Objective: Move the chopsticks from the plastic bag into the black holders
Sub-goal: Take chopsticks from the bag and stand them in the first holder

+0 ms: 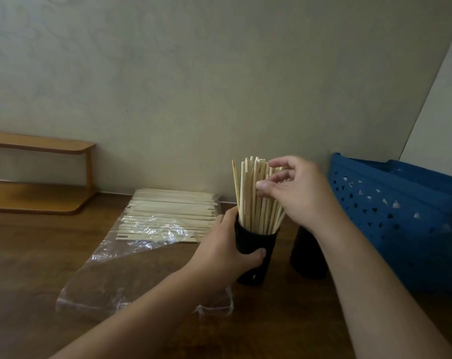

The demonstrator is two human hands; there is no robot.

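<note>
A black holder stands on the brown table, filled with many upright pale chopsticks. My left hand grips the holder's left side, thumb across its front. My right hand is at the top of the bundle, thumb and fingers curled around the right-hand sticks. A second black holder stands to the right, mostly behind my right forearm; its contents are hidden. More chopsticks lie flat in the far half of a clear plastic bag to the left.
A blue perforated plastic basket sits at the right, close to the second holder. A small wooden shelf stands at the back left against the wall. The brown table lies bare at the front left.
</note>
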